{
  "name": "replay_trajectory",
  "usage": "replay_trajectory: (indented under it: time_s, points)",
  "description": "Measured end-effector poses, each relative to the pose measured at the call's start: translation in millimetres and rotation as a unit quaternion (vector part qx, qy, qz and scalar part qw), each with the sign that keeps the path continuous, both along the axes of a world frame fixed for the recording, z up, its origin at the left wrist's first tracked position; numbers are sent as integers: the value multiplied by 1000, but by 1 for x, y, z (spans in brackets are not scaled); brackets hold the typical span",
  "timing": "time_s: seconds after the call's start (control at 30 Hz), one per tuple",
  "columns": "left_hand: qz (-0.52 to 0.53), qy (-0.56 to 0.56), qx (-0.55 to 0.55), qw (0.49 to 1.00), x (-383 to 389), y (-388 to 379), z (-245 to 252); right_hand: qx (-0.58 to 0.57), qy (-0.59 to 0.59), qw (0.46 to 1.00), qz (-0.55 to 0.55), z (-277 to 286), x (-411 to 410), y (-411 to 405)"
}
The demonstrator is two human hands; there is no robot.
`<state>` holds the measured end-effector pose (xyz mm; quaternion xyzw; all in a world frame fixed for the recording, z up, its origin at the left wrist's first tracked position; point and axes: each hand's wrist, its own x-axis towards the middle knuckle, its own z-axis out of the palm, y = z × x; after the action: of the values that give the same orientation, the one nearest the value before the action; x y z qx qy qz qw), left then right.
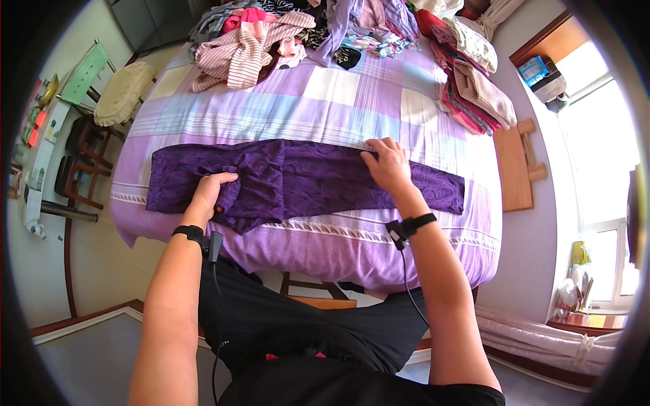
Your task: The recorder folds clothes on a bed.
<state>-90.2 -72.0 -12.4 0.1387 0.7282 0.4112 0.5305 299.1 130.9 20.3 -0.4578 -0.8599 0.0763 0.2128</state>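
A dark purple patterned garment (325,177), which looks like a pair of trousers, lies stretched sideways across the near part of the bed (315,109). Its left half is bunched and creased; the right half lies flatter. My left hand (210,193) grips a gathered fold of the cloth on the left half, thumb on top and the other fingers mostly hidden. On the right half, my right hand (388,162) rests at the garment's far edge with its fingers spread and bent. Both wrists wear black straps with small cabled devices.
Loose clothes (244,51) are heaped at the bed's far side, with more in the far middle (365,25). Folded clothes (472,86) are stacked at the far right. Chairs (124,94) stand left of the bed; a wooden stool (322,303) is at its near edge.
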Motion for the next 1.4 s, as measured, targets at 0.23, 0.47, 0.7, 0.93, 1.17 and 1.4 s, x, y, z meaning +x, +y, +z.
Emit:
replay_trajectory:
  time_s: [0.23, 0.47, 0.7, 0.93, 1.17, 1.4]
  points:
    - [9, 15, 7, 1000, 9, 2, 11, -41, -17, 998, 47, -9, -22, 28]
    - [5, 6, 24, 1000, 8, -1, 8, -11, 29, 999, -8, -14, -26, 26]
    - [14, -1, 46, 999, 0, -3, -8, 30, -23, 997, -74, -1, -12, -27]
    - [20, 0, 73, 997, 6, 4, 1, -26, -92, 989, -108, -29, 50, -88]
    - [56, 53, 136, 988, 15, -14, -8, -44, -20, 993, -107, -30, 49, -110]
    - [-149, 200, 297, 922, 155, -4, 111, -285, 362, 888, 17, 14, 28, -180]
